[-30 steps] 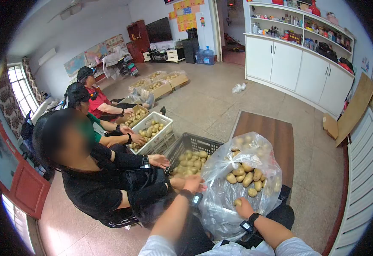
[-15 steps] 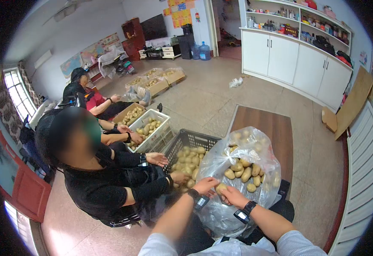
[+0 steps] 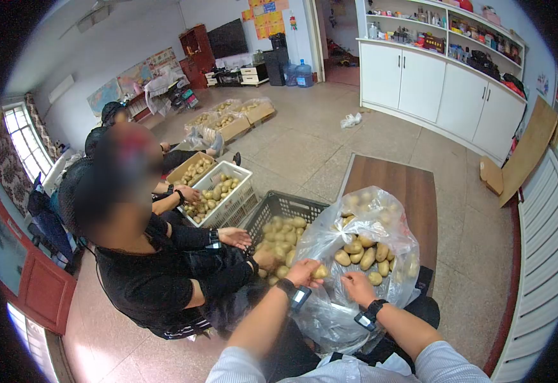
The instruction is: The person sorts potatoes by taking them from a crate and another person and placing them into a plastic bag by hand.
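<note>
Potato [image 3: 320, 271] is at the fingertips of the left hand [image 3: 302, 273], above the near left side of a clear plastic bag [image 3: 330, 314]. Left fingers are closed round it, with its right side showing. Right hand [image 3: 358, 288] is just to the right, over the bag, apart from the left; its fingers are partly open, loosely bent, no potato visible in them, underside hidden. Both wrists wear a black band with a small device. Bag opening faces the person; a pile of potatoes [image 3: 368, 255] lies inside, beyond the right hand, one of them close to its fingertips. More show blurry through the plastic at the far end. Far part of the bag is over a brown wooden tabletop [image 3: 391, 182], near part over the person's legs. Gray crate [image 3: 286, 203] with potatoes is to the left of the bag, white crate [image 3: 244, 193] with potatoes farther left, then a cardboard box [image 3: 178, 173] with potatoes. Nearest co-worker [image 3: 148, 274], in black, sits at left, one palm up by the gray crate, other hand at its potatoes. More potato boxes [image 3: 231, 129] are on the floor, far left. White cabinet [image 3: 401, 80] is far right, crumpled white plastic [image 3: 351, 120] on the floor near it.
</note>
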A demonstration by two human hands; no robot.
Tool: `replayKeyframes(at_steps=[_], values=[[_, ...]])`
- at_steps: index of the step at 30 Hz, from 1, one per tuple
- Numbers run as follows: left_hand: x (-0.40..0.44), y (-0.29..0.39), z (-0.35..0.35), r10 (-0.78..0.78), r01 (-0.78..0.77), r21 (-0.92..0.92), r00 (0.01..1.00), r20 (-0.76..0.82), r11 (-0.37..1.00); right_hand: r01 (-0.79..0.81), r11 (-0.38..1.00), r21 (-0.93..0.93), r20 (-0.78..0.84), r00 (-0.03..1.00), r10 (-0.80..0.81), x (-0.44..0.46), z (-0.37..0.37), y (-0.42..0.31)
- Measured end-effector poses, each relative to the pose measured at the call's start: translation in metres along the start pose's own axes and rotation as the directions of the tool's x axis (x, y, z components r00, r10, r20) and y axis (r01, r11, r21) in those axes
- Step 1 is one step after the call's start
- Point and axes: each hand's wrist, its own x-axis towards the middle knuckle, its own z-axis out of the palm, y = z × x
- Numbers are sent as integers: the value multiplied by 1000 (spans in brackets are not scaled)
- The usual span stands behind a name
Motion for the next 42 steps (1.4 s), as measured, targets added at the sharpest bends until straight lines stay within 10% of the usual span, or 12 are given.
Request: replayKeyframes(at_steps=[4, 7, 9, 11, 15, 17, 18, 20, 23, 41, 42], values=[[4, 2, -20, 30, -35, -47, 994, -104, 998, 34, 921, -388, -150, 984, -99, -12, -21, 21], [7, 5, -36, 360, -326, 460, 933, 16, 826, -16, 898, -440, -154, 986, -58, -20, -30, 28], [-6, 21, -29, 3, -33, -164, 984, -180, 986, -15, 888, -460, -155, 986, -63, -24, -31, 36], [7, 4, -48, 143, -134, 55, 964, -226, 989, -7, 843, -539, -186, 976, -110, -25, -25, 44], [-19, 20, -40, 110, -212, -237, 918, -381, 948, -77, 827, -557, -232, 971, -66, -22, -18, 50], [34, -29, -107, 639, -409, 662, 757, -139, 629, -36, 843, -537, -181, 981, -73, -19, -18, 62], [57, -46, -135, 673, -368, 793, 736, -70, 486, -16, 831, -556, -129, 989, -68, -20, -19, 62], [9, -12, -94, 372, -335, 168, 878, -301, 927, -2, 828, -561, -58, 998, -36, -22, -26, 54], [-21, 8, -62, 102, -312, -401, 879, -466, 861, 30, 834, -551, -24, 998, -51, -24, -21, 59], [-2, -10, -90, 64, -336, -377, 813, -579, 863, -65, 917, -394, 1, 997, 71, -31, -5, 60], [-2, -17, -99, 462, -226, 442, 693, -554, 868, 2, 932, -363, -16, 1000, -8, -27, -5, 70]])
